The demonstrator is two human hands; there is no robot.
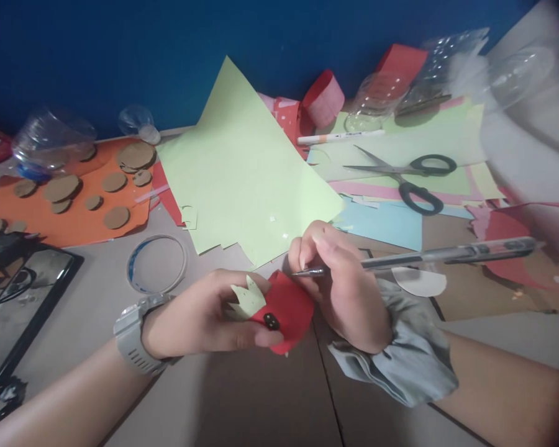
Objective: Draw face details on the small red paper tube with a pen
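Work on the red paper piece [299, 303], held at the lower centre of the frame, appears to be partly done: a black spot [271, 321] with pale dots is set on its side, and a pale green pointed piece [250, 301] flecked with dark specks is seen against its left edge, though how it is fixed cannot be told. What is left is not shown. The red paper piece is gripped by the fingers of the left hand [209, 310], while a slim pen [447, 254] with a clear barrel is pinched by the fingers of the right hand [345, 279], its metal tip at or just beside the red edge; contact cannot be made out. Behind, a smooth green sheet [246, 161] with a notched lower edge is spread partly over the surface [109, 261]. Brown cardboard discs [136, 154] are strewn on an orange sheet [93, 220] at the left, and black-handled scissors [403, 171] are laid open at the upper right.
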